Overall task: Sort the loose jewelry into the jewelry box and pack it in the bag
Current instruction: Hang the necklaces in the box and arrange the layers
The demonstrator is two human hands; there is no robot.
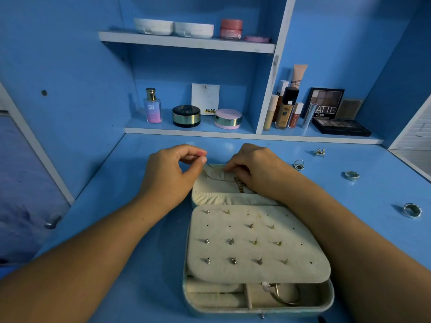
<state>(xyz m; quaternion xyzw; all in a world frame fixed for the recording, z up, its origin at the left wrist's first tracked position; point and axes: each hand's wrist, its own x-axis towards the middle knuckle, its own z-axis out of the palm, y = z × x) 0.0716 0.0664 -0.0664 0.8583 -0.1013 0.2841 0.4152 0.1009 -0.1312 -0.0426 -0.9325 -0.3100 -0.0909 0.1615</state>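
Your left hand (168,173) pinches one end of the thin gold necklace (240,186) between thumb and forefinger, just above the far left corner of the lid (210,197). Your right hand (254,169) has its fingers (229,167) curled down, pinching the same chain at the middle of the lid lining. The rest of the chain lies bunched in the lid below that hand.

The jewelry box (256,308) lies open at the centre of the table (130,229), with its lid laid flat on the far side. The earring panel (245,271) covers most of the base and carries rows of studs. A bangle (286,296) sits in the near right compartment.

Loose on the table to the right, well apart from the box, are a pair of earrings (319,152), an ornate ring (298,164), a plain ring (351,175) and a wide ring (412,210).
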